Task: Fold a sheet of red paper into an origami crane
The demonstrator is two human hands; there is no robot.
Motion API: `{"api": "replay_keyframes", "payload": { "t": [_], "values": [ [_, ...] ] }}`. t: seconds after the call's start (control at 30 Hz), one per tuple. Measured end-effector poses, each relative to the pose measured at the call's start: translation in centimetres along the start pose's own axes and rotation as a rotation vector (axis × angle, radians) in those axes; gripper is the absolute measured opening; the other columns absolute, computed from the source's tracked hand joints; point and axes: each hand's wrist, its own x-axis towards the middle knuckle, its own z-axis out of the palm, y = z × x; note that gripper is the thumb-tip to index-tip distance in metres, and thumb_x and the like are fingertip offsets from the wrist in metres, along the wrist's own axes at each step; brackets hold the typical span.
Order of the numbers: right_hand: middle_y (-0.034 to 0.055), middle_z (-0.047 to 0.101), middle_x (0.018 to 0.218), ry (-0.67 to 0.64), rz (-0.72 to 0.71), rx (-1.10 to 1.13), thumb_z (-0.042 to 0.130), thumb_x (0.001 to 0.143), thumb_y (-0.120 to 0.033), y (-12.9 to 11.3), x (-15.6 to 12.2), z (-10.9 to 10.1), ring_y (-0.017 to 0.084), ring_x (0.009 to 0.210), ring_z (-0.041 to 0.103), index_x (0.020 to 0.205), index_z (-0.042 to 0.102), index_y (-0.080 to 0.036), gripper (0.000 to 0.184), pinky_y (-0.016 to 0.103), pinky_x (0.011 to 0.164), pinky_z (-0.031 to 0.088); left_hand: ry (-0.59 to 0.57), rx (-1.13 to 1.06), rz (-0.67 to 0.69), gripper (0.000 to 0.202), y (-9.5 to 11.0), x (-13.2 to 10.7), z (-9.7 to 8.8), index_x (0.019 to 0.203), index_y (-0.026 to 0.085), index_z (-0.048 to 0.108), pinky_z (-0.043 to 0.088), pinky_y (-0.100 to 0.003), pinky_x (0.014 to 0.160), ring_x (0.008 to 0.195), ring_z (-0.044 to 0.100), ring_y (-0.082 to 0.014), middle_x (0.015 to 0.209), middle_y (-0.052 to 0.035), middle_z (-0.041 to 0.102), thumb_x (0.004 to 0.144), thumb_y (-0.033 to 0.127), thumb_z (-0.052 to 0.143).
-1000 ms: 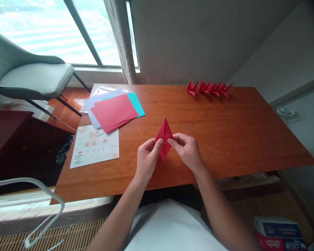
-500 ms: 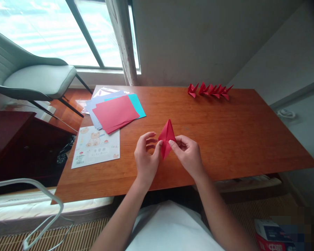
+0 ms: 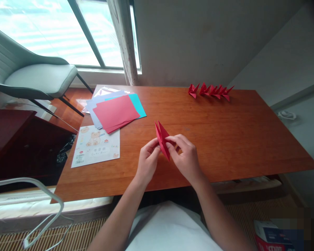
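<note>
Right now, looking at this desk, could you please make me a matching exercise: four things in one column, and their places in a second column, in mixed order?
Things
1. folded red paper
2. row of red paper cranes
3. stack of coloured sheets
4. sheet with a bear picture

Places
A. flat on the table, at its left side, closer to the person
B. pinched between the left hand and the right hand
C. along the table's far edge
D. far left part of the table, a red sheet on top

Pairs: 1-B, 2-C, 3-D, 4-A
</note>
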Motion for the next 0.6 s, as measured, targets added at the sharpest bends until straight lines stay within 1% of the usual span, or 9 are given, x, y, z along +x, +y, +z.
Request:
{"api": "replay_keyframes", "payload": {
  "t": [0.1,0.17,0.23,0.3,0.37,0.43,0.5,0.57,0.6],
  "values": [
    [0.0049,0.069,0.096,0.002,0.001,-0.017,0.058,0.095,-0.023,0.07,0.02,0.21,0.019,0.083,0.064,0.102,0.070,-0.024,0.014,0.031,0.075,0.050,0.022,0.032,0.016,0.026,0.13,-0.03,0.18,0.105,0.018,0.075,0.052,-0.026,0.075,0.082,0.067,-0.0182,0.098,-0.0057,0.077,0.084,0.033,0.071],
    [0.0043,0.068,0.094,0.000,-0.002,-0.017,0.060,0.095,-0.022,0.05,-0.01,0.41,0.018,0.083,0.064,0.099,0.071,-0.024,0.012,0.030,0.074,0.050,0.052,0.099,0.068,0.024,0.11,-0.13,0.30,0.103,0.017,0.075,0.051,-0.024,0.071,0.076,0.066,-0.0166,0.093,-0.0046,0.076,0.085,0.032,0.070],
    [0.0036,0.068,0.091,0.001,-0.008,-0.021,0.061,0.094,-0.022,0.07,-0.04,0.61,0.018,0.081,0.063,0.097,0.071,-0.023,0.010,0.030,0.072,0.050,0.073,0.207,0.137,0.020,-0.07,-0.24,0.35,0.101,0.016,0.075,0.050,-0.024,0.067,0.073,0.065,-0.0159,0.089,-0.0036,0.076,0.086,0.027,0.066],
    [0.0031,0.067,0.090,0.007,-0.016,-0.031,0.062,0.093,-0.020,0.15,-0.06,0.73,0.017,0.081,0.062,0.093,0.070,-0.022,0.008,0.030,0.071,0.049,0.046,0.307,0.183,0.020,-0.35,-0.37,0.32,0.102,0.016,0.075,0.050,-0.024,0.067,0.074,0.065,-0.0162,0.089,-0.0035,0.076,0.088,0.021,0.061],
    [0.0028,0.066,0.088,0.018,-0.020,-0.048,0.063,0.092,-0.019,0.28,-0.04,0.69,0.018,0.081,0.061,0.090,0.069,-0.022,0.007,0.030,0.072,0.049,-0.024,0.334,0.195,0.025,-0.55,-0.49,0.25,0.106,0.017,0.075,0.051,-0.025,0.073,0.080,0.067,-0.0174,0.095,-0.0041,0.076,0.087,0.015,0.057],
    [0.0027,0.066,0.088,0.039,-0.025,-0.072,0.064,0.091,-0.019,0.41,0.00,0.49,0.018,0.082,0.061,0.089,0.069,-0.022,0.006,0.031,0.073,0.049,-0.107,0.256,0.181,0.033,-0.53,-0.58,0.18,0.112,0.018,0.073,0.052,-0.026,0.081,0.089,0.068,-0.0189,0.103,-0.0047,0.076,0.084,0.010,0.058],
    [0.0027,0.066,0.090,0.073,-0.032,-0.092,0.066,0.090,-0.019,0.52,0.07,0.19,0.019,0.083,0.061,0.094,0.068,-0.023,0.006,0.031,0.073,0.050,-0.181,0.112,0.134,0.040,-0.30,-0.60,0.16,0.117,0.019,0.072,0.051,-0.027,0.086,0.098,0.068,-0.0205,0.111,-0.0054,0.075,0.080,0.008,0.062],
    [0.0024,0.065,0.092,0.100,-0.032,-0.095,0.068,0.088,-0.018,0.60,0.17,-0.07,0.018,0.083,0.061,0.104,0.067,-0.023,0.017,0.031,0.073,0.051,-0.220,-0.015,0.062,0.042,0.01,-0.54,0.20,0.119,0.020,0.071,0.051,-0.027,0.088,0.101,0.067,-0.0212,0.113,-0.0063,0.074,0.078,0.011,0.068],
    [0.0020,0.064,0.091,0.104,-0.025,-0.087,0.068,0.088,-0.017,0.63,0.23,-0.17,0.018,0.081,0.060,0.109,0.066,-0.024,0.023,0.030,0.071,0.051,-0.218,-0.051,0.026,0.039,0.15,-0.48,0.25,0.118,0.019,0.072,0.051,-0.027,0.088,0.100,0.067,-0.0211,0.112,-0.0067,0.075,0.079,0.014,0.070]
  ]
}}
